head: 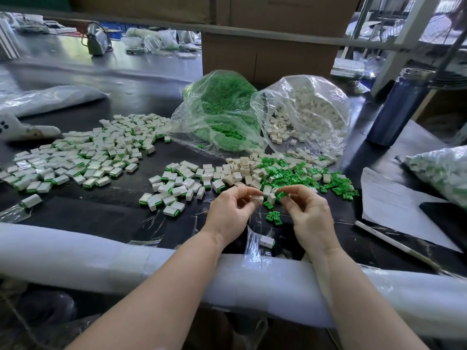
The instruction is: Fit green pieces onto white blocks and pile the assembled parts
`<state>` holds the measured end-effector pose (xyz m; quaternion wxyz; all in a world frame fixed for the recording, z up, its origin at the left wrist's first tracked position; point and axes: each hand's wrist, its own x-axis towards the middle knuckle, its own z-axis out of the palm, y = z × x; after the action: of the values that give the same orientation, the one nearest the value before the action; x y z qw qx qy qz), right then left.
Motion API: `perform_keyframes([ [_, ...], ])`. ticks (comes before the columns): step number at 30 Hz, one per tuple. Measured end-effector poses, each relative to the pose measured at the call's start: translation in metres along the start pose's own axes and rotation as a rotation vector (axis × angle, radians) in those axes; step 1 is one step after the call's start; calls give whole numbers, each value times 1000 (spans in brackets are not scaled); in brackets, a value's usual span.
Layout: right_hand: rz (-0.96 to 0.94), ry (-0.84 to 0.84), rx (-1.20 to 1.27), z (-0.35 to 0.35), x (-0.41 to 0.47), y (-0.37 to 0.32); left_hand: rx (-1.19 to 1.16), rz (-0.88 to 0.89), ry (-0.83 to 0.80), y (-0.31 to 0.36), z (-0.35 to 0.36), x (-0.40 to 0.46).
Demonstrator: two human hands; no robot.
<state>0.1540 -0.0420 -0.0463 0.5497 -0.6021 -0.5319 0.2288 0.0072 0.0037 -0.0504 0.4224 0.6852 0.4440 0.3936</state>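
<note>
My left hand (231, 210) pinches a small white block (259, 199) between thumb and fingertips. My right hand (308, 213) pinches a green piece (282, 195) just to the right of that block; the two parts are close together. Loose white blocks (242, 170) and loose green pieces (298, 175) lie heaped right behind my hands. Assembled white-and-green parts form a pile (174, 188) to the left and a larger spread (83, 155) at the far left. One assembled part (267, 241) lies alone near the table edge.
A clear bag of green pieces (222, 112) and a clear bag of white blocks (305, 112) lie open behind the heaps. A dark bottle (396, 109) stands at right, with paper (394, 203), a pen (394, 246) and another bag (442, 173). White foam padding (101, 258) covers the table's front edge.
</note>
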Motion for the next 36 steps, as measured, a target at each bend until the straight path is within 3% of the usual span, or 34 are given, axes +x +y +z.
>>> perform_keyframes([
  [11,67,-19,35,0,-1,-1,-150,-11,43,5,-2,-3],
  [24,8,-65,156,0,-2,-5,-104,31,-114,1,4,-1],
  [36,-22,-107,58,1,-2,-4,-154,27,-112,3,1,-2],
])
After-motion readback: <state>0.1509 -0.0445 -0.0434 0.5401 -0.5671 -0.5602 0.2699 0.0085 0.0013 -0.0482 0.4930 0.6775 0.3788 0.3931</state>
